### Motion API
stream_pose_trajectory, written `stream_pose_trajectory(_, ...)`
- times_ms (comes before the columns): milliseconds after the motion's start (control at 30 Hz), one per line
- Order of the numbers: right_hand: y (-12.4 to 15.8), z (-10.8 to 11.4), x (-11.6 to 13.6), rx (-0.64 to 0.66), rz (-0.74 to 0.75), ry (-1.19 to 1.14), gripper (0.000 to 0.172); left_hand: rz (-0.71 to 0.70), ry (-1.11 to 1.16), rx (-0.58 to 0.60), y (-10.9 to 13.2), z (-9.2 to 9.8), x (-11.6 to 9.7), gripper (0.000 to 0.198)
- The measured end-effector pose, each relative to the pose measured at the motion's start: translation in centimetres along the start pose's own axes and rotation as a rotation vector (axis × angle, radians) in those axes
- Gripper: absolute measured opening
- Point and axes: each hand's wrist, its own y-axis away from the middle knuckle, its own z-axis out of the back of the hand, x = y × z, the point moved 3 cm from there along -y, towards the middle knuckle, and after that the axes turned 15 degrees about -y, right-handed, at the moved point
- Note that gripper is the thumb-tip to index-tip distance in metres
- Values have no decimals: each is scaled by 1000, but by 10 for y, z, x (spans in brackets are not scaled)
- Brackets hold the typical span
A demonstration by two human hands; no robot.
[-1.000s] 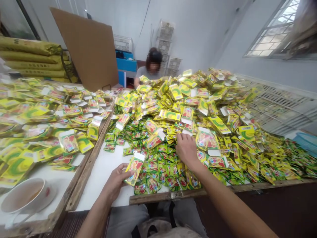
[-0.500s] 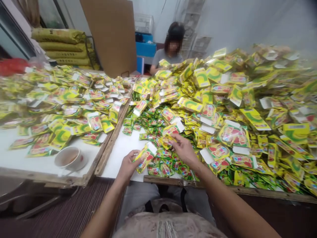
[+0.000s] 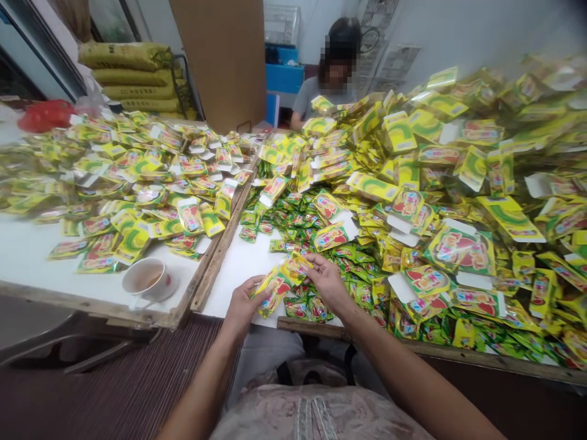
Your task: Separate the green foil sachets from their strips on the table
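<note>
Cup and rail left of held box

Wall: the pale grey-blue wall behind the work area is plain; openwork racks stand before it. Far left: dark glazing in a grey frame, door or window undetermined, beside a brown curtain. Floor: dark reddish-brown covering, finely striped. Furniture: 2 white-topped, wood-edged tables, the left table and the right table, side by side; 1 grey seat on metal legs at lower left. Rear: 1 upright cardboard panel; 1 blue unit beside it. Light: subdued, diffuse; deep shadow beneath the right table.
</note>
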Motion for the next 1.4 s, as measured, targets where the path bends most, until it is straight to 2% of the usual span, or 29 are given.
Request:
stream_pose_trajectory(100,-2,3,11,106,98,297,25,11,-29,3,0,3,-2,44)
stream_pose_trajectory(233,-3,-5,25,378,270,745,23,-5,-47,50,3,6,-7,40)
stream_pose_trajectory(300,-2,-11,26,488,319,880,23,5,-38,58,5,7,-6,38)
stream_pose_trajectory(367,-3,-15,24,543,330,963,23,22,-45,67,7,8,-4,38)
stream_pose_trajectory(533,-6,-22,22,439,397,927,23,14,-81,68,7,11,-3,39)
stream_pose_trajectory(667,-6,-28,18,519,420,910,23,17,-42,1,5,16,-5,44)
stream_pose_trajectory(700,-7,-28,19,506,426,892,23,20,-34,-5,5,17,-5,44)
stream_pose_trajectory(833,-12,-29,27,338,463,831,27,16,-33,-7,7,19,-6,42)
stream_pose_trajectory(900,-13,-34,28,416,424,898,26,6,-20,-23,7,20,-7,42)
stream_pose_trajectory(1033,-12,-43,26,675,272,1023,26,-13,-1,14,9,20,-6,36)
stream_pose_trajectory(1133,-14,-48,25,747,206,1034,21,0,8,71,9,19,-2,34)
stream_pose_trajectory(1200,-21,-50,22,687,151,968,15,38,45,74,8,19,1,35)
stream_pose_trajectory(1267,-31,-51,19,607,116,834,21,72,102,59,8,21,1,38)
stream_pose_trajectory(1333,-45,-50,16,521,151,768,29,92,149,30,7,24,0,40)
stream_pose_trajectory(1400,-60,-50,15,451,237,892,34,106,172,-16,6,27,-2,43)
